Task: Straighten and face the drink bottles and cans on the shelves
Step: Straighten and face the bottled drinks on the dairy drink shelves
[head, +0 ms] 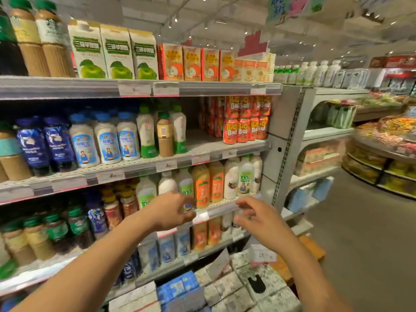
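Right now both bare hands reach toward the third grey metal shelf from the top, at its right end. The left hand hovers with fingers loosely curled just in front of a white plastic bottle with a green "100" label, but blur hides whether it actually touches it. The right hand sits near the shelf's front edge, fingers bent and spread, holding nothing visible. Just right of that bottle stand two orange-labelled juice bottles, then white coconut-drink bottles. One shelf up, far right, red "Big Ball" cans are stacked in two tiers; to their left stand blue-capped white milk bottles.
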Demonstrator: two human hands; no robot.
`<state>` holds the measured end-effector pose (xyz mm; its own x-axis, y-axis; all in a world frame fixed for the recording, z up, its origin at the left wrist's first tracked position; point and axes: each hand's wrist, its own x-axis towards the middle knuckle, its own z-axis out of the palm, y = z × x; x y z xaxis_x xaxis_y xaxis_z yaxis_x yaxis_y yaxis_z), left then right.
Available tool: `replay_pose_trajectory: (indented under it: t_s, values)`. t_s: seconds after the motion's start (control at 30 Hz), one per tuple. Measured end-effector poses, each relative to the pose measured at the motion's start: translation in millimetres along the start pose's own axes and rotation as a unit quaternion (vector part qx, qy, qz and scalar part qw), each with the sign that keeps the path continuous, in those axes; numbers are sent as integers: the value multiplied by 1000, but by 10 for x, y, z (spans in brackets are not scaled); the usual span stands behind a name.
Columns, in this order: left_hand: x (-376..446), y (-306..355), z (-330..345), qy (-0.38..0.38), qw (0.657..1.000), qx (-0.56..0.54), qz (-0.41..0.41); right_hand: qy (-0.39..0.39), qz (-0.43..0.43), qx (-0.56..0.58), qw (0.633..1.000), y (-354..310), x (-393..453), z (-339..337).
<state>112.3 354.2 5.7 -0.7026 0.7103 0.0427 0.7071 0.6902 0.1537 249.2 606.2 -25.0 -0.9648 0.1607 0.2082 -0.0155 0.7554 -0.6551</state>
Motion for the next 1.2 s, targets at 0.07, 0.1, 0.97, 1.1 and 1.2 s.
replay_pose_trajectory:
  t_s: [0.07,0.1,0.97,1.1,1.2]
  values:
    - [132,155,91,6,1000,-7,2,-6,5,-10,1000,195,14,-106]
    - [194,207,128,7,1000,-7,5,-7,5,-10,1000,261,22,-152]
    - [2117,-113,568,158,977,59,-127,-5,102,-31,994,1487,1445,-210]
    - [2280,-198,752,161,968,83,-174,-2,111,7,994,1781,1983,-262]
    - [2362,-188,913,174,958,117,-195,21,125,65,990,2025,2352,-254]
